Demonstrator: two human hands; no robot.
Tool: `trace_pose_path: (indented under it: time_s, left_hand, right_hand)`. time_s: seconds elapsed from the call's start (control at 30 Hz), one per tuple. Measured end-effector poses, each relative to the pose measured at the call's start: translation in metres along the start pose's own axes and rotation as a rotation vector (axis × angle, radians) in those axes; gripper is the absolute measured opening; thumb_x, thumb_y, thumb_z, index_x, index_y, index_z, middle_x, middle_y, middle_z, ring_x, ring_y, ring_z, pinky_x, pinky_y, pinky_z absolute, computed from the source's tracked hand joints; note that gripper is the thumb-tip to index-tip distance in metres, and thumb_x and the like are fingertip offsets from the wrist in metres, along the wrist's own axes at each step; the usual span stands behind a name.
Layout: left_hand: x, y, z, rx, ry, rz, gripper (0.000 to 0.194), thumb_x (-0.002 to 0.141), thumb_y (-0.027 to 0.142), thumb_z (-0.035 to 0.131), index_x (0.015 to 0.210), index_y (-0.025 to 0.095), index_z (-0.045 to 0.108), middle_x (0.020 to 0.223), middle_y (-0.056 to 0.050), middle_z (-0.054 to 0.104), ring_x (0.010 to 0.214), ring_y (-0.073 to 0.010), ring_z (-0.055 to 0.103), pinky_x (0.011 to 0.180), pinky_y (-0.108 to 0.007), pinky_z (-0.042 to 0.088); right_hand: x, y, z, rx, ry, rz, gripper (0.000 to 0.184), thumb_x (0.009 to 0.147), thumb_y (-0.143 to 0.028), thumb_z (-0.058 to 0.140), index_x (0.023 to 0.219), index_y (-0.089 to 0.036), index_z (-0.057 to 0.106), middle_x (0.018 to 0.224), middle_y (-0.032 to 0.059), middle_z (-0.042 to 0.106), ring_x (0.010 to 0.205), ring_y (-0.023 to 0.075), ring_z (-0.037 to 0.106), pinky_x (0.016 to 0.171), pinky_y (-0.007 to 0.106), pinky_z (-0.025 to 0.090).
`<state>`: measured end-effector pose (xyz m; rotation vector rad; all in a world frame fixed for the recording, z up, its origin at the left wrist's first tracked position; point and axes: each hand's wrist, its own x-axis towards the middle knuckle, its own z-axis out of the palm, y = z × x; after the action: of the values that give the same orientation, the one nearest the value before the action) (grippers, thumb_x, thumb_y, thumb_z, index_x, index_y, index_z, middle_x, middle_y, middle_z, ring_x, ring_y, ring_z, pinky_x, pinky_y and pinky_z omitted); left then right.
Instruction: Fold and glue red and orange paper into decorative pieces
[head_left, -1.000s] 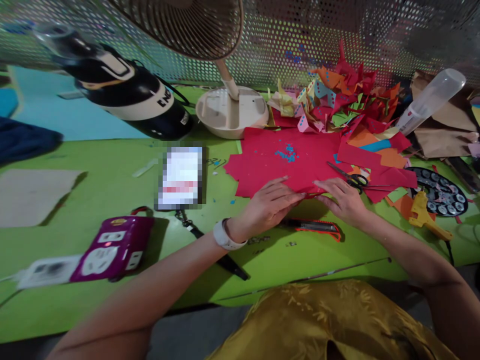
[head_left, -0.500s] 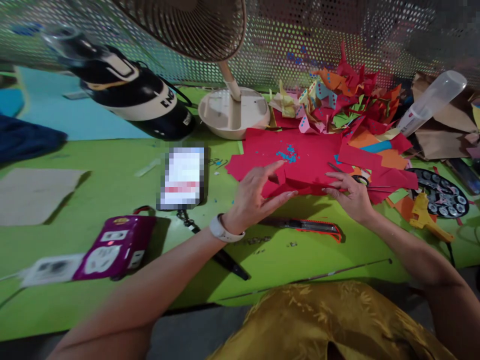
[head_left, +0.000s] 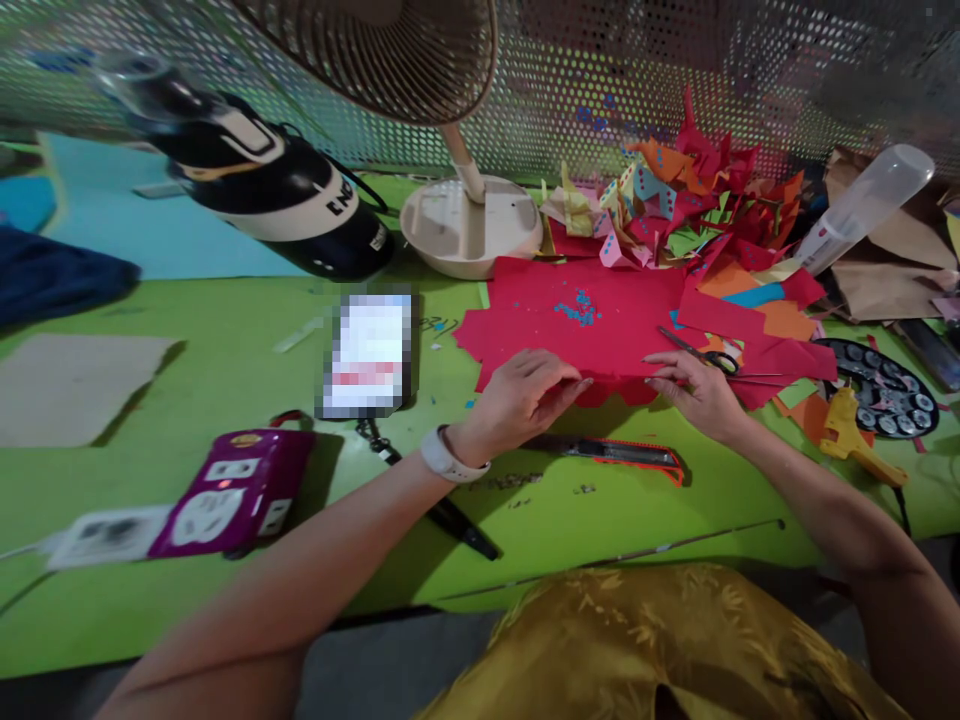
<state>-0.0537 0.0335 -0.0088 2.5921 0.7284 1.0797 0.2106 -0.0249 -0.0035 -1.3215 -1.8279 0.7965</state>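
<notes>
A red paper sheet (head_left: 630, 280) lies before me with a small heap of tiny blue paper dots (head_left: 577, 308) on it. My left hand (head_left: 529, 395), wearing a pale wristband, pinches the front edge of the red paper between thumb and forefinger. Farther right along the same edge, my right hand (head_left: 697, 395) has its thumb and fingers closed on the paper. Scissors (head_left: 720, 360) lie just behind my right hand, on the paper scraps. Below the sheet rests a utility knife (head_left: 630, 453) with an orange-red edge.
Folded colored papers (head_left: 675, 200) are piled behind. A fan (head_left: 472, 225), a black bottle (head_left: 300, 210) and a phone (head_left: 371, 355) stand or lie leftward, with a purple power box (head_left: 232, 490) nearer. On the right are a yellow glue gun (head_left: 855, 435) and a round black tray (head_left: 885, 375).
My left thumb and fingers, spread apart before, have come together on the paper's front edge. The raised fold there now lies flatter. My right hand has barely moved.
</notes>
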Motion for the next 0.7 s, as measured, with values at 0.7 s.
trace_pose_path:
  time_s: [0.7]
  left_hand:
    - [0.002,0.011,-0.005,-0.451,-0.144,-0.437,0.035,0.097,0.039,0.051,0.124,0.018,0.058,0.093,-0.006,0.071,0.081,-0.0145,0.067,0.074,-0.025,0.055]
  right_hand:
    - [0.002,-0.004,0.004,0.021,0.016,-0.001,0.024,0.096,-0.042,0.052,0.106,-0.021,0.057,0.082,0.0028,0.069,0.071,0.016,0.066,0.069,0.031,0.054]
